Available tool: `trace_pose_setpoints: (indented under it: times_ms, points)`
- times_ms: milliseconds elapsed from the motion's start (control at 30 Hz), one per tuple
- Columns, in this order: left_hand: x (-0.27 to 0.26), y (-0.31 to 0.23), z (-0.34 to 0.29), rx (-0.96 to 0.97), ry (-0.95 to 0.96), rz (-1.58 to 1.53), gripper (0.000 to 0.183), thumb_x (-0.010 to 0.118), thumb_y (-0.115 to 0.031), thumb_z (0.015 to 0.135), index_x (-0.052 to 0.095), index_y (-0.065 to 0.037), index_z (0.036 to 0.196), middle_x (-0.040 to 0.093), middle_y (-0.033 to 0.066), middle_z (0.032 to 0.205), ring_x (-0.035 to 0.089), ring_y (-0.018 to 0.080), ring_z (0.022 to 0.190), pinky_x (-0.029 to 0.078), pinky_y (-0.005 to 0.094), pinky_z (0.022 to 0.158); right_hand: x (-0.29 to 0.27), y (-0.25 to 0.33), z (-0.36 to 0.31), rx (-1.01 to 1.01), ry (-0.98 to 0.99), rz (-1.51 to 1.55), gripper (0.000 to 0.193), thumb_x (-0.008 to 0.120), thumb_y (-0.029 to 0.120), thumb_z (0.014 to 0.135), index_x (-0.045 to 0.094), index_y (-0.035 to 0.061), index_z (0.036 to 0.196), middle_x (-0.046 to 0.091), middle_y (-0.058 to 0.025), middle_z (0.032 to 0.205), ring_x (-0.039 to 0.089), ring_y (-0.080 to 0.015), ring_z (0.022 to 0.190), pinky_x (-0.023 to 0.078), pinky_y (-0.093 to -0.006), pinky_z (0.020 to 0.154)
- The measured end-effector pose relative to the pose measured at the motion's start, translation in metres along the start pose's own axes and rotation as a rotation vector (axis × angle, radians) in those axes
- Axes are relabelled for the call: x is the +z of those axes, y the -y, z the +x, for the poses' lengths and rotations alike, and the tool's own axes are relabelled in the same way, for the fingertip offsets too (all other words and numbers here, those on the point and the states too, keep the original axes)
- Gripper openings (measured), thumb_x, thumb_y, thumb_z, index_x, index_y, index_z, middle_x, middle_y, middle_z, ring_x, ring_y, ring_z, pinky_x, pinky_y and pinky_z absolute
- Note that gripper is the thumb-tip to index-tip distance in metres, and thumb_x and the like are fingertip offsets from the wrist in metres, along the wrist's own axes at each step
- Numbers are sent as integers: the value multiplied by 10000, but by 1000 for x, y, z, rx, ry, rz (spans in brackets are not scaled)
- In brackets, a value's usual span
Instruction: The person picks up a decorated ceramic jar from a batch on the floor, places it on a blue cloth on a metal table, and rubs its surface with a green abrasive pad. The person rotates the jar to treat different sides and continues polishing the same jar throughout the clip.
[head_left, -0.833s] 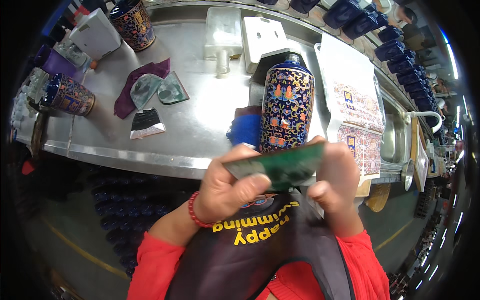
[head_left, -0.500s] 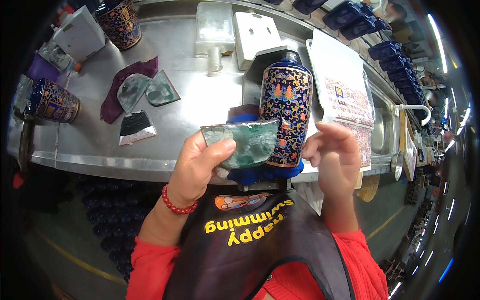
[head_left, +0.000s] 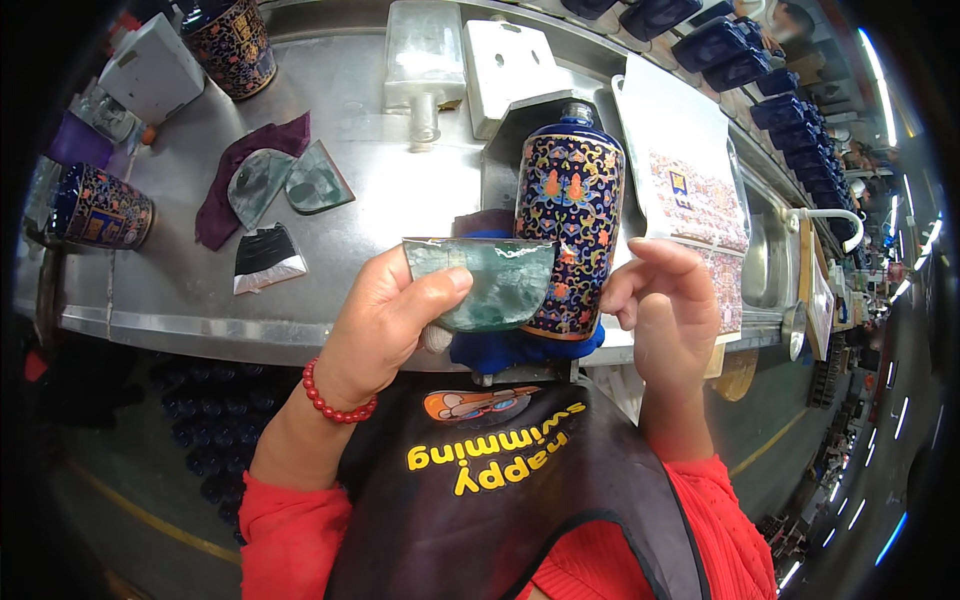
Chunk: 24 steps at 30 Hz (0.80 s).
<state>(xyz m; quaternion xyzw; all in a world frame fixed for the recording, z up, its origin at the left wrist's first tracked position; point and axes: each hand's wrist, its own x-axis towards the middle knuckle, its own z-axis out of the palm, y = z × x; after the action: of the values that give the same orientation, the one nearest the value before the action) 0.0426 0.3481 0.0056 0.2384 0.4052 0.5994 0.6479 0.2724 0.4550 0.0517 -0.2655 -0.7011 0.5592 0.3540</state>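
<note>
My left hand (head_left: 395, 305) is closed on a translucent green scraper with one straight edge and rounded corners (head_left: 500, 290), thumb on its upper face. The scraper overlaps the lower left side of a dark blue bottle with a colourful floral pattern (head_left: 568, 190). The bottle lies neck away from me on a blue cloth (head_left: 480, 350) over a stand. Close to the bottle's lower right edge is my right hand (head_left: 670, 300), its fingers loosely bent and apart, with nothing seen in them. Whether its fingertips touch the bottle is unclear.
Left on the metal table (head_left: 330, 200) are two more green scrapers (head_left: 318, 180), a purple cloth (head_left: 215, 210) and a black-and-silver piece (head_left: 268, 258). A clear bottle (head_left: 425, 55) and white block (head_left: 505, 65) stand behind. Patterned sheets (head_left: 690, 190) lie right, beside a sink (head_left: 765, 265).
My left hand has turned slightly, and the scraper has shifted a little left and up over the bottle. The right hand stays nearly in place at the bottle's edge.
</note>
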Motion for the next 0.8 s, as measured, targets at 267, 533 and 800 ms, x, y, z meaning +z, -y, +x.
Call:
trace_pose_setpoints:
  times_ms: [267, 533, 800]
  points:
    - [20, -4, -18, 112, 117, -24, 299, 607, -181, 1014, 622, 48, 1207, 678, 55, 1045, 611, 77, 883, 504, 250, 781, -9, 9, 0, 32, 222, -5, 463, 725, 168, 938, 572, -59, 1311, 670, -96, 996, 616, -135, 849, 495, -280, 782]
    - [30, 9, 13, 664, 82, 606, 448, 757, -222, 856, 581, -46, 1228, 596, 88, 1110, 573, 187, 968, 468, 336, 868, -24, -5, -9, 68, -12, 441, 242, 640, 160, 925, 593, -20, 1080, 636, -157, 976, 611, -224, 885, 506, -367, 794]
    - [35, 32, 56, 304, -68, 123, 608, 688, -97, 832, 413, 1, 1365, 449, 137, 1350, 459, 222, 1246, 355, 393, 1116, -42, -52, 1, 313, -141, 759, 251, 518, 237, 954, 518, 21, 1083, 532, -107, 912, 545, -241, 822, 533, -405, 793]
